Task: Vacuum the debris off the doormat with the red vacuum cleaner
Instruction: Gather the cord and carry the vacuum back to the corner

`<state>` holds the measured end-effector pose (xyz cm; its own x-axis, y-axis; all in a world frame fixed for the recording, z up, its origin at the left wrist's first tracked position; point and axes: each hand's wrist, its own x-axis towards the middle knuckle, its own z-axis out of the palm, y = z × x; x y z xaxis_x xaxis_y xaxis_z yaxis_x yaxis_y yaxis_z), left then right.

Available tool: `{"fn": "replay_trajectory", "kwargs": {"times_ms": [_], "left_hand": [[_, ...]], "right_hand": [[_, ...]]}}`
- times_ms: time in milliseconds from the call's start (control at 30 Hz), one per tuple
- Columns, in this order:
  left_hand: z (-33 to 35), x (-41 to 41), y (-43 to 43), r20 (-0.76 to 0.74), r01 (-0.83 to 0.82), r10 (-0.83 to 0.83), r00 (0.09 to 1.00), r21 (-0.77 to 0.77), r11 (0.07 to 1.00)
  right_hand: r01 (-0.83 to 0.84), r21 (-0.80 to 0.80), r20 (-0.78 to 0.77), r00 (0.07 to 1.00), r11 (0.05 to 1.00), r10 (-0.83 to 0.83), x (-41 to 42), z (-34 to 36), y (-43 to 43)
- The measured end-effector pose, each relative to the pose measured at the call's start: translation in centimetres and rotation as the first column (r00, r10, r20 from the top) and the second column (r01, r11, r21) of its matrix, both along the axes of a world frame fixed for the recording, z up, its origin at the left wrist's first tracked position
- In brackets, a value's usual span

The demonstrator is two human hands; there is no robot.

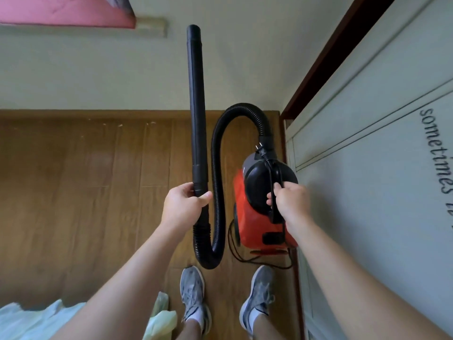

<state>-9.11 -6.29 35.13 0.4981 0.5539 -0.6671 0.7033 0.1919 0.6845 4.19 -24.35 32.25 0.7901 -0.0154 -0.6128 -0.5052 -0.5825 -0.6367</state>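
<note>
The red vacuum cleaner (pixel 257 224) with a black top hangs above the wooden floor, close to the door on the right. My right hand (pixel 290 200) grips its black carry handle (pixel 275 185) from the right. My left hand (pixel 183 204) holds the lower end of the long black rigid tube (pixel 196 106), which points up and away towards the wall. A black ribbed hose (pixel 217 192) loops from the tube down below my hands and up over to the vacuum's front. The plug (pixel 259 148) lies on top of the vacuum. No doormat is in view.
A pale door with printed lettering (pixel 367 168) runs along the right, framed by dark wood trim (pixel 326 57). The black power cord (pixel 245 256) dangles under the vacuum. My two grey sneakers (pixel 193 293) stand on the wooden floor (pixel 85 180). Light cloth (pixel 36 320) lies bottom left; a pink board (pixel 66 11) leans top left.
</note>
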Motion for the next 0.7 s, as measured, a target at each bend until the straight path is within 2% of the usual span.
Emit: {"fn": "replay_trajectory", "kwargs": {"times_ms": [300,700], "left_hand": [[-11.3,0.5,-0.4,-0.047,0.033,-0.034,0.998,-0.013,0.999],[-22.3,-0.4,-1.9,-0.077,-0.005,0.000,0.997,-0.073,0.997]], "right_hand": [[0.009,-0.041,-0.005,1.000,0.999,-0.009,0.0,-10.9,-0.5],[-0.010,-0.060,0.008,1.000,0.998,0.011,-0.6,-20.8,-1.8]]}}
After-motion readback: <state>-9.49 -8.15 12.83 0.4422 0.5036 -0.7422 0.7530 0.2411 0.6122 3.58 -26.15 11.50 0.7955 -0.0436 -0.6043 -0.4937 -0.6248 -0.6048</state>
